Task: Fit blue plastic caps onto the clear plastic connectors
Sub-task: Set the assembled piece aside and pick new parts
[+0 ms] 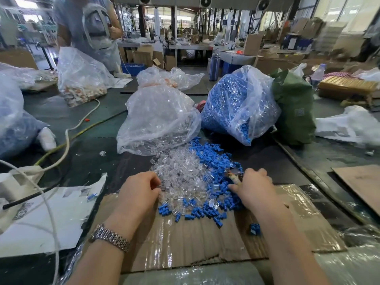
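Mid-sort at the loose heap on the flattened cardboard sheet [205, 243], taken here as the landmark. On the sheet's far edge, spilling onto the dark tabletop [98, 157]: clear plastic connectors [181, 177] heaped on the left half, blue plastic caps [216, 192] on the right half and trailing toward the near side. Behind the heap, farther from the sheet, a clear bag of connectors [158, 120] and a clear bag of caps [238, 103], both mouths open toward the heap.

Left hand [137, 194] at the heap's left flank, wristwatch [110, 237] on the wrist, fingers curled inward against the connectors; whether one is already pinched, cannot tell, fingertips hidden. Right hand [253, 188] at the heap's right flank over the caps, fingers bent, something pale and blurred at the fingertips, likely a part being picked; a firm hold or not, cannot tell.

Relation that matters next: connectors directly ahead of and touching the left fingers, caps directly under and inward of the right fingers, so each hand nearest its own part. Parts lying at random, no common long axis; orientation of any single piece too small to read. Probably a pick from each side, then a turn to line the cap's bore with the connector's end, meeting between the hands over the sheet.
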Available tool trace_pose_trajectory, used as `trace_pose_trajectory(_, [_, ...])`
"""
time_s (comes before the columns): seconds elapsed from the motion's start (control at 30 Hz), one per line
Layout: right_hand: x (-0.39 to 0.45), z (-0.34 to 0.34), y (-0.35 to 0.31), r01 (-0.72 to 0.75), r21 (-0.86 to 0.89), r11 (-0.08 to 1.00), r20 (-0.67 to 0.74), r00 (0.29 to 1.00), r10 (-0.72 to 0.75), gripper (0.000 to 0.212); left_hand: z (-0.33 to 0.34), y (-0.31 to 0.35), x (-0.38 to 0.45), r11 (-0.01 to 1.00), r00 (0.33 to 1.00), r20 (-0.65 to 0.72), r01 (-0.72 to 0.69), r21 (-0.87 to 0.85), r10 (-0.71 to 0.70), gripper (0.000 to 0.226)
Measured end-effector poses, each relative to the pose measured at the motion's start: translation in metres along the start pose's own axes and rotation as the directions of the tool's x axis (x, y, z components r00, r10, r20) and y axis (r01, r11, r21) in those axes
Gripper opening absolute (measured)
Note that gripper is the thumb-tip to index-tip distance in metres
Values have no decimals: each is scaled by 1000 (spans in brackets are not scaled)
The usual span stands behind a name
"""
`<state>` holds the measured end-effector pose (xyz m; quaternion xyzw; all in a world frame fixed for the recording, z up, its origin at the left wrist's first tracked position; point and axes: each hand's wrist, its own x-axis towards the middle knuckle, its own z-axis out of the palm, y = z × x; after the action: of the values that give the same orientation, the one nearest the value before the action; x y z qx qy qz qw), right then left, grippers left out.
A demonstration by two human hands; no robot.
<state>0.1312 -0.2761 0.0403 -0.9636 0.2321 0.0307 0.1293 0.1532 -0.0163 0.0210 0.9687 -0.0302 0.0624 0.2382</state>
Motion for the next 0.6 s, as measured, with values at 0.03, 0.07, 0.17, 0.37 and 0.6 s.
trace_pose_trajectory(0.03, [0, 1, -1, 10, -5, 1000, 3, 1000, -9, 70, 0, 0, 0, 1000, 1000, -5, 6, -16, -6, 11])
trace_pose_trajectory(0.07, [-1, 1, -2, 20, -14, 1000, -2, 1000, -20, 72, 0, 0, 0, 999, 1000, -18, 12, -31, -13, 13])
trace_pose_trajectory(0.17, [-6, -8, -5, 107, -61, 992, -123, 986, -113, 57, -1, 0, 0, 995, 996, -85, 12, -97, -20, 12])
trace_pose_trajectory(0.37, [-20, -14, -19, 400, -16, 916, 33, 916, -400, 4, -8, 7, -2, 778, 994, 97, 106, -620, -57, 8])
trace_pose_trajectory(0.6, [-19, -1, -37, 385, -145, 911, 78, 923, -378, 17, -4, 10, 0, 324, 939, 344, 319, -890, 21, 30])
